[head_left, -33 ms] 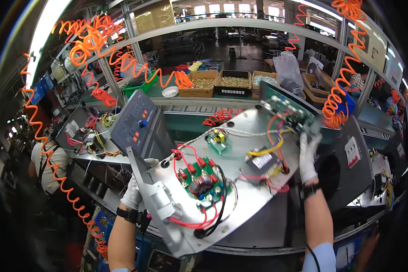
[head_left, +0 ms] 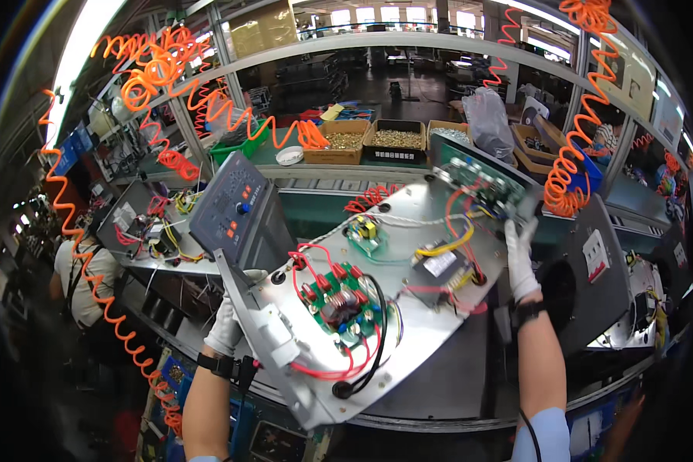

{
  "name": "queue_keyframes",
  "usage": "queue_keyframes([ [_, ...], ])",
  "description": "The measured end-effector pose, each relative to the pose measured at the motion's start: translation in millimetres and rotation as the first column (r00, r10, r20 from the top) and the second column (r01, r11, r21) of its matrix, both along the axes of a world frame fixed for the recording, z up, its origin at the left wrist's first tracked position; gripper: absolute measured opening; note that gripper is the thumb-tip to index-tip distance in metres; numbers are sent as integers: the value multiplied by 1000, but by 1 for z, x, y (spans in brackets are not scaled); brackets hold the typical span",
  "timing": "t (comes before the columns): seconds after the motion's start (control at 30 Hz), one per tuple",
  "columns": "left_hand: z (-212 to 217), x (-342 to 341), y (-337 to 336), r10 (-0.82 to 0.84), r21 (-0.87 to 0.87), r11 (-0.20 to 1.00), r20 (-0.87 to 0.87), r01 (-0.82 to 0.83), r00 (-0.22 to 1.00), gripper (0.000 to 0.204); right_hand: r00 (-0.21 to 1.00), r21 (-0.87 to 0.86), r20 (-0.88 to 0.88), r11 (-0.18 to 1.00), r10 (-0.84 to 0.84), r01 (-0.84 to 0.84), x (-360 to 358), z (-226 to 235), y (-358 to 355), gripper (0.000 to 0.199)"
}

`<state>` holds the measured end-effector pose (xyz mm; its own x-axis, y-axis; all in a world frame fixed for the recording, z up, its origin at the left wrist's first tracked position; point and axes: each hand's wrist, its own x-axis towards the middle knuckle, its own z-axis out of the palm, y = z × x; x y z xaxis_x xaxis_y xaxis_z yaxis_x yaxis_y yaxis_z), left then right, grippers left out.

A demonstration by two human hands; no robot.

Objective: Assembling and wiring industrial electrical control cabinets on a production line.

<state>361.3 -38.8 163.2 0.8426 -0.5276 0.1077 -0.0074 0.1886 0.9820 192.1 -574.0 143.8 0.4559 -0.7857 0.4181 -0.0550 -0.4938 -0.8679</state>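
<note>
Tilted between my hands is a metal chassis [head_left: 431,343], a bare plate with an upright panel at each end. On it sit a green circuit board with a copper coil [head_left: 343,304], a small yellow transformer board [head_left: 367,233], a black boxed part [head_left: 439,269] and red, yellow and black wires. My left hand [head_left: 227,323], in a white glove, grips the near-left end panel [head_left: 266,339]; that panel hides some of its fingers. My gloved right hand [head_left: 522,258] holds the far-right end, beside the panel carrying a green circuit board [head_left: 485,185].
A dark front panel with knob [head_left: 235,200] stands behind the chassis on the left. Another dark-panelled unit [head_left: 593,262] stands at right. Bins of small fasteners [head_left: 396,138] line the back shelf. Orange coiled hoses [head_left: 577,154] hang on both sides. Another person [head_left: 85,281] is at far left.
The far-right end of the chassis has shifted slightly left and down, my right hand with it. My left hand stays nearly in place.
</note>
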Motion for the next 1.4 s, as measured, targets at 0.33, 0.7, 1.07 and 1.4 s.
queue_keyframes([
  [0.33, 20, -155, 29, 326, 121, 934, 89, -335, 941, 64, 791, 86, 390, 836, 472, -541, -141, 18, 208, 83],
  [0.7, 35, -143, 24, 135, 181, 968, 219, -176, 966, 104, 748, -431, -37, 665, 663, -610, -135, 0, 303, 68],
  [1.07, -41, -92, 3, 173, 204, 970, -190, -134, 966, 72, 972, -763, -23, 625, 233, -167, -117, -40, 283, 84],
  [1.4, -76, -134, -37, 201, 136, 977, -333, -164, 921, 66, 817, -333, 244, 836, 523, -436, -142, -24, 169, 86],
])
